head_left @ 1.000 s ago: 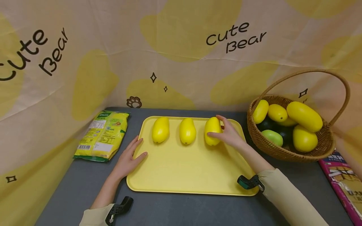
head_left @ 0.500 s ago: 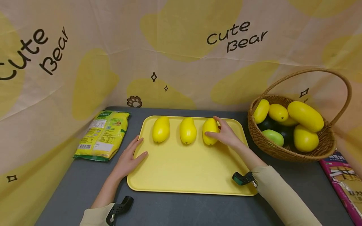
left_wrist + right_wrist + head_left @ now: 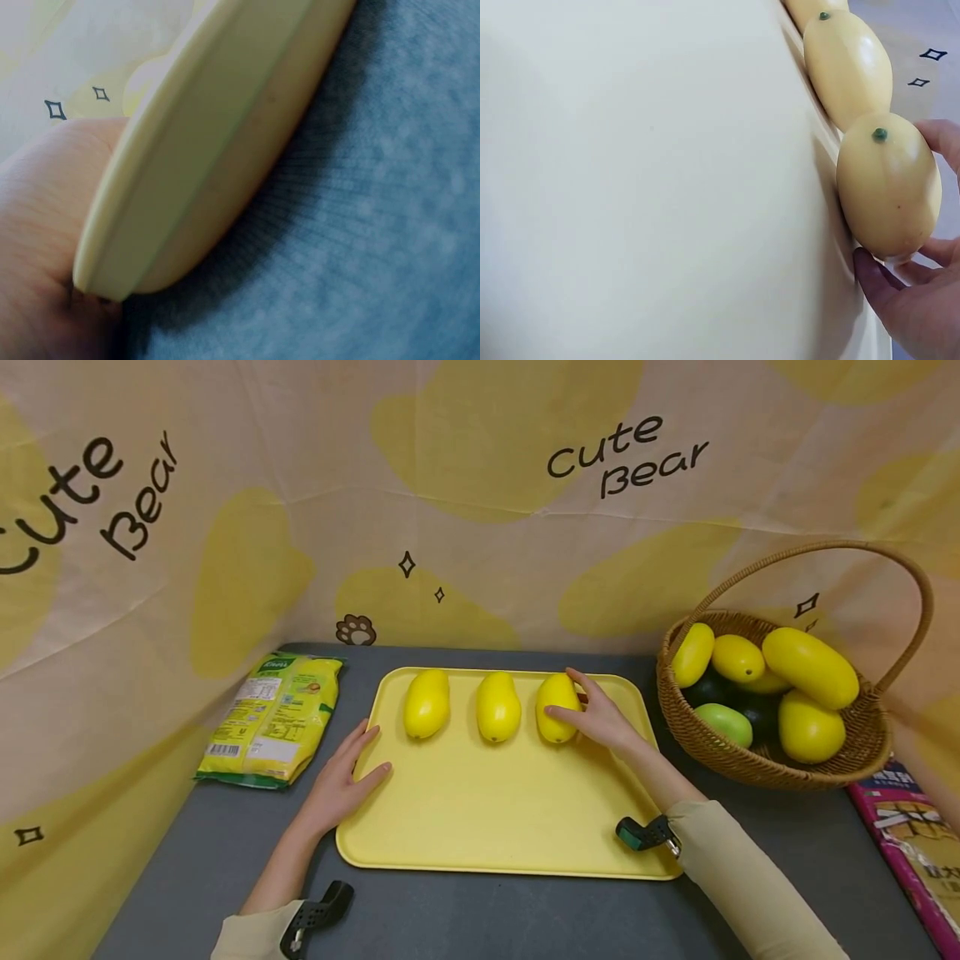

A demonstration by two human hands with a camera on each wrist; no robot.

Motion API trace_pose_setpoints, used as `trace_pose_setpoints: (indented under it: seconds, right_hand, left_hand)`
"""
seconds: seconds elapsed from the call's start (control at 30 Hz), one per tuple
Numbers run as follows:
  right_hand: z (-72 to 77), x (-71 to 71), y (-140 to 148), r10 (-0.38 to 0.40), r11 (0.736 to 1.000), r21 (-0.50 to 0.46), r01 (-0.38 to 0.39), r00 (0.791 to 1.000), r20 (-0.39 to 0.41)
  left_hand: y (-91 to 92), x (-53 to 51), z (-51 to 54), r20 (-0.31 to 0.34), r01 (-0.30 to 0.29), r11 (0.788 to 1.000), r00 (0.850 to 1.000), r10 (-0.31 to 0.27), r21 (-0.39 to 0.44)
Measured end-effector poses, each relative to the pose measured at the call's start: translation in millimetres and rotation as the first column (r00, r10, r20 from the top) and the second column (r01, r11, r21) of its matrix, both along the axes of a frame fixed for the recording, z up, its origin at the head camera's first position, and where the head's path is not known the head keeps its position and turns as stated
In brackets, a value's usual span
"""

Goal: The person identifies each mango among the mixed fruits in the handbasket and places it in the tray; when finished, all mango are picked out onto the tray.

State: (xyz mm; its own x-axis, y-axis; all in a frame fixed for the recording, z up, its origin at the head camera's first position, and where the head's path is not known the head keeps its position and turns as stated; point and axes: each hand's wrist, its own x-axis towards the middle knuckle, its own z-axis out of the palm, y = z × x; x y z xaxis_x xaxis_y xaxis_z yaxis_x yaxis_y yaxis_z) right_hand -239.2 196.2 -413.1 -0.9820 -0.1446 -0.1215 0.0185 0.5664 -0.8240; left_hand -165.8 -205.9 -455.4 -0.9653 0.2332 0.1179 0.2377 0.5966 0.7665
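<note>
Three yellow mangoes stand in a row along the far side of the yellow tray (image 3: 480, 810): a left one (image 3: 427, 703), a middle one (image 3: 498, 707) and a right one (image 3: 553, 710). My right hand (image 3: 600, 714) holds the right mango from its right side, thumb across its near face and fingers around the back. In the right wrist view, this mango (image 3: 889, 187) shows its green stem end, and the fingers curve about it. At the tray's left edge rests my left hand (image 3: 339, 785), fingers extended along the rim, thumb over the inside. The left wrist view shows it against the tray wall (image 3: 187, 150).
A wicker basket (image 3: 772, 766) with a tall handle, holding several yellow, green and dark fruits, stands right of the tray. On the left lies a yellow-green Knorr packet (image 3: 273, 718). A magenta packet (image 3: 907, 843) lies at the right. Printed cloth hangs behind the grey table.
Over the past second, my right hand moved slightly left with the right mango, bringing it closer to the middle one. During the last half second it hardly moved. My left hand stayed put.
</note>
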Motion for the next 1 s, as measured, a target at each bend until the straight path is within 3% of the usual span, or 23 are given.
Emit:
trace_pose_setpoints:
  seconds: [0.73, 1.0]
  right_hand:
    - [1.9, 4.1, 1.3, 0.025, 0.999, -0.032, -0.024, 1.000, 0.002]
    - [3.9, 8.9, 2.4, 0.018, 0.999, -0.036, -0.020, 0.999, -0.031]
  left_hand:
    - [0.5, 0.0, -2.2, -0.011, 0.002, 1.000, 1.000, -0.002, 0.016]
    - [-0.2, -0.1, -1.9, -0.005, -0.002, 1.000, 1.000, 0.002, 0.004]
